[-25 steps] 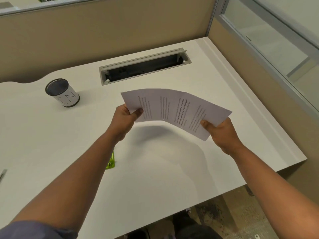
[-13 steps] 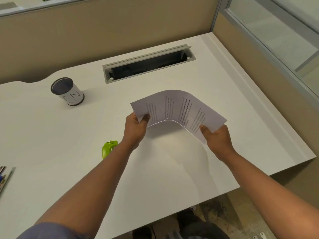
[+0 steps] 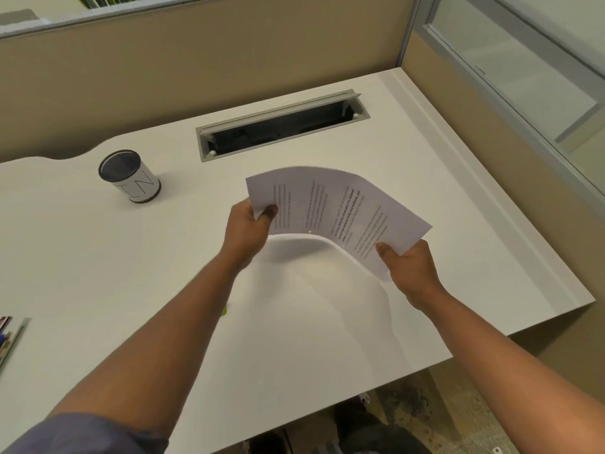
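Observation:
A printed sheet of paper hangs above the white desk, bowed upward into an arch. My left hand pinches its left end, thumb on top. My right hand pinches its right near corner, thumb on the print. Lines of text run across the sheet. A second white sheet edge shows just beneath the arch; I cannot tell whether it is one sheet or more.
A mesh pen cup with a white label stands at the back left. An open cable tray slot is set into the desk behind the paper. Pens and a tray edge lie at far left. A green object peeks from under my left forearm. Partition walls enclose the back and right.
My hands have come closer together, so the paper arches more sharply than a second ago. The green object is now nearly hidden by my left forearm.

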The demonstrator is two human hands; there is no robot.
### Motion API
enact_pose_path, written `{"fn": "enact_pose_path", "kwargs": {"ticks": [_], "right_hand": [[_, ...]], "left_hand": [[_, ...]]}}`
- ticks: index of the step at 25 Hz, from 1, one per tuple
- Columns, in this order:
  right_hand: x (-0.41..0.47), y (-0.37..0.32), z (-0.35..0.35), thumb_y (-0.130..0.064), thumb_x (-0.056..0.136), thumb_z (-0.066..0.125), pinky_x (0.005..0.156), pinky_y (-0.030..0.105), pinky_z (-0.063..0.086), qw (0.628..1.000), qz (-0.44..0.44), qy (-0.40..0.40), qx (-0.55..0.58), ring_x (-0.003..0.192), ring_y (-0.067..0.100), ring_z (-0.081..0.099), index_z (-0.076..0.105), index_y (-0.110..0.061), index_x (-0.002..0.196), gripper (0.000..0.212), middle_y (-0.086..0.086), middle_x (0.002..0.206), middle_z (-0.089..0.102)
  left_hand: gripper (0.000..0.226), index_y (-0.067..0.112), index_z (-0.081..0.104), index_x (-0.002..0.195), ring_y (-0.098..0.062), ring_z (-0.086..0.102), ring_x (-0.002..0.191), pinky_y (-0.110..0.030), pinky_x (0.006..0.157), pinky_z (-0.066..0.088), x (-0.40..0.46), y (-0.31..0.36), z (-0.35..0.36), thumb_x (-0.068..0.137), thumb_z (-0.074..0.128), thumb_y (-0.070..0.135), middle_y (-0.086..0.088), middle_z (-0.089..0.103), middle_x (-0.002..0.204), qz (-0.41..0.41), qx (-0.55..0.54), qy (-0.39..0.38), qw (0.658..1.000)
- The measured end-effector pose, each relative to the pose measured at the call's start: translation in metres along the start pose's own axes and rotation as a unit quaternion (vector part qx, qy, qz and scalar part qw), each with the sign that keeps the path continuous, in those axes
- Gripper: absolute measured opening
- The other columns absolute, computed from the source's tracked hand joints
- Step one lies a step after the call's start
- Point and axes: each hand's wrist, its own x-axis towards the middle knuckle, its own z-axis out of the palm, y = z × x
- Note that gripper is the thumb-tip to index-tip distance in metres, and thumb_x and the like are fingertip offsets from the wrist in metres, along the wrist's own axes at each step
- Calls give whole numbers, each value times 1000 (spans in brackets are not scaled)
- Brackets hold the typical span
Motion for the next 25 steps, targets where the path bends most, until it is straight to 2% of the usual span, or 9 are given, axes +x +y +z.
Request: {"fn": "enact_pose_path", "kwargs": {"ticks": [3, 5, 9, 12, 15, 19, 21, 23, 25], "right_hand": [[1, -14, -11, -7, 92, 70, 89, 39, 59, 997, 7, -21, 79, 110, 24, 69, 65, -16, 121, 30, 1, 113, 73], [6, -25, -20, -8, 89, 75, 92, 43, 59, 992, -16, -1, 127, 112, 26, 68, 59, -20, 130, 46, 4, 120, 69], [17, -60, -39, -21, 84, 81, 97, 32, 52, 993, -117, 18, 6, 119, 13, 62, 42, -29, 146, 73, -5, 139, 56], [26, -82, -39, -22, 86, 80, 97, 42, 55, 984, -133, -66, -98, 105, 15, 70, 64, -23, 128, 46, -4, 119, 72], [23, -87, -26, -18, 95, 69, 88, 50, 60, 979, -115, -120, -114, 87, 22, 76, 75, -19, 105, 12, -2, 95, 80], [21, -83, -27, -11, 97, 65, 78, 45, 61, 990, -81, -100, -59, 80, 27, 76, 74, -9, 99, 10, 5, 88, 80], [29, -80, -40, -8, 95, 66, 75, 43, 62, 995, -47, -87, -32, 76, 25, 75, 73, -4, 99, 9, 9, 87, 80], [39, -76, -58, -7, 94, 67, 70, 37, 61, 997, -14, -79, -11, 73, 23, 74, 72, -3, 98, 7, 8, 85, 79], [51, -70, -79, -6, 94, 67, 68, 36, 61, 997, 17, -70, 9, 75, 24, 73, 72, -4, 97, 6, 8, 86, 79]], "left_hand": [[25, 13, 70, 123, -24, 60, 103, -38, 81, 45, 16, 48, -21, 101, 58, 15, -1, 66, 112, 26, 133, -53, 989], [25, 18, 71, 122, -25, 59, 103, -43, 82, 45, 25, 76, -33, 101, 58, 18, 2, 66, 113, 41, 198, -110, 973], [25, 25, 73, 118, -25, 64, 105, -41, 87, 47, 35, 107, -43, 99, 59, 18, 5, 72, 114, 90, 281, -183, 938], [24, 26, 74, 118, -22, 66, 103, -40, 91, 50, 39, 117, -38, 98, 61, 18, 7, 73, 112, 94, 305, -203, 926], [25, 26, 74, 118, -23, 68, 103, -46, 95, 54, 41, 117, -30, 97, 62, 19, 7, 73, 113, 93, 321, -208, 919], [27, 28, 67, 122, -27, 60, 118, -46, 93, 50, 43, 104, -12, 96, 64, 23, 4, 67, 126, 122, 295, -159, 934], [60, 32, 48, 142, -29, 42, 139, -52, 109, 39, 42, 86, 5, 88, 74, 36, 1, 48, 150, 145, 316, -43, 936], [93, 35, 25, 155, -30, 26, 149, -54, 117, 28, 34, 65, 28, 81, 79, 46, -1, 28, 163, 78, 226, 59, 969], [105, 34, 12, 158, -32, 30, 148, -56, 116, 31, 25, 45, 53, 80, 81, 48, -5, 26, 165, -69, 36, 31, 997]]}}
